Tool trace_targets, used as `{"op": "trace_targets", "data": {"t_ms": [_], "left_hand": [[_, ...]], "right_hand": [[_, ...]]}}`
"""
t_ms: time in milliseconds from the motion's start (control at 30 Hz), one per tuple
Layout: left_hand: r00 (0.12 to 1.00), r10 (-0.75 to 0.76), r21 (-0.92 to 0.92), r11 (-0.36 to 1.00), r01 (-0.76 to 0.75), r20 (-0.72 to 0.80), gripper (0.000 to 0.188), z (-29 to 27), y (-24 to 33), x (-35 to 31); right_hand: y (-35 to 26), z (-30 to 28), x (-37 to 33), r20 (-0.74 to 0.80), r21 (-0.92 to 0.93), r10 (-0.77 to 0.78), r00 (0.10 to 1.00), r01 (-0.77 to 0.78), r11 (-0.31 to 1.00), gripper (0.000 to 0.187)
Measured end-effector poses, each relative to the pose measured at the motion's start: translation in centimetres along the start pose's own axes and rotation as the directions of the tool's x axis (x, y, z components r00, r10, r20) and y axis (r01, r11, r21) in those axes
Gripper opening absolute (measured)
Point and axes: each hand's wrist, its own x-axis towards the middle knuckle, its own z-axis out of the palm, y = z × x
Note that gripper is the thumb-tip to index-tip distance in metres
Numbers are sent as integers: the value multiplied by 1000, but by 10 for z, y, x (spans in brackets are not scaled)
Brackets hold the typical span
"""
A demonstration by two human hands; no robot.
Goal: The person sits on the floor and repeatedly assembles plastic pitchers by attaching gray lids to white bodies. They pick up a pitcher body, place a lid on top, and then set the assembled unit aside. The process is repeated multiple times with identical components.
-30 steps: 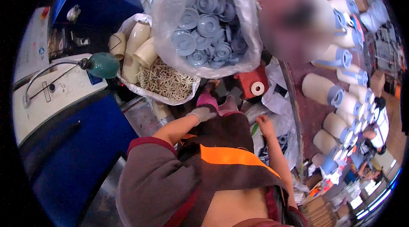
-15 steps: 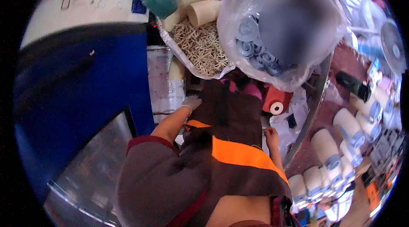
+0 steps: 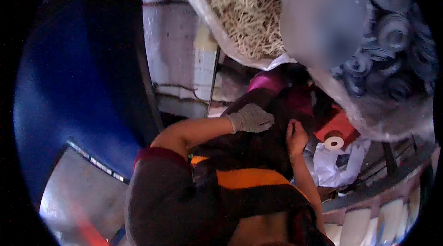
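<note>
My left hand (image 3: 251, 119) wears a pale knitted glove and is over the dark cloth (image 3: 240, 146) on my lap. Its fingers look curled under, so whatever they hold is hidden. Close by on the right, my bare right hand (image 3: 296, 137) is closed, with thumb and forefinger bent together; I cannot make out anything in it. The hands are apart from each other. Just right of the right hand is a red block-like object (image 3: 337, 126) with a white ring-shaped piece (image 3: 333, 143) at its front.
Ahead stands a white sack (image 3: 200, 3) of small pale strips (image 3: 247, 12). Right of it, a clear plastic bag (image 3: 376, 119) holds grey ring-shaped parts (image 3: 394, 33), partly behind a blurred patch. A blue panel (image 3: 78, 84) rises at left. Pale cylinders (image 3: 355, 225) line the lower right.
The view has shifted closer to the sack and bag. My left hand has moved inward over my lap, nearer my right hand, which stays closed and has risen slightly.
</note>
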Motion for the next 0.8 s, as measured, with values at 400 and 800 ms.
{"op": "trace_targets", "data": {"t_ms": [400, 800], "left_hand": [[848, 506, 37, 861, -507, -157, 13, 34, -98, 49], [577, 642, 314, 759, -570, -504, 23, 63, -121, 33]], "right_hand": [[64, 22, 44, -405, -25, -398, 823, 425, 905, 20], [73, 85, 4, -753, 104, -177, 634, 381, 919, 23]]}}
